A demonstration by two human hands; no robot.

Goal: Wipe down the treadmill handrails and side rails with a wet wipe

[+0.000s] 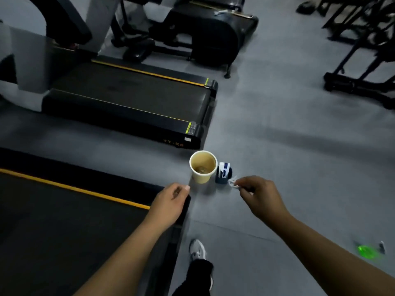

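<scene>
Nearest, a white sneaker [197, 249] planted on grey rubber floor [277, 146], close behind the hands. Above it, left hand [173, 195] loosely curled, holding nothing, over the end corner of the near black treadmill deck with orange stripe [64, 199]. Opposite, right hand [258, 195] pinching a small crumpled white wet wipe [232, 183], probably, between thumb and fingertip; thin grip, easy to drop. Just beside it, a small dark blue wipe pack [224, 173] and an open yellow paper cup [203, 166] with liquid at the bottom: likely to tip and spill from a careless knuckle or step. Farther off, second black treadmill [128, 103]; handrails mostly out of view.

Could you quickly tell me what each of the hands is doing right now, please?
Left hand: loosely curled, holding nothing.
Right hand: pinching a small white wipe.
</scene>
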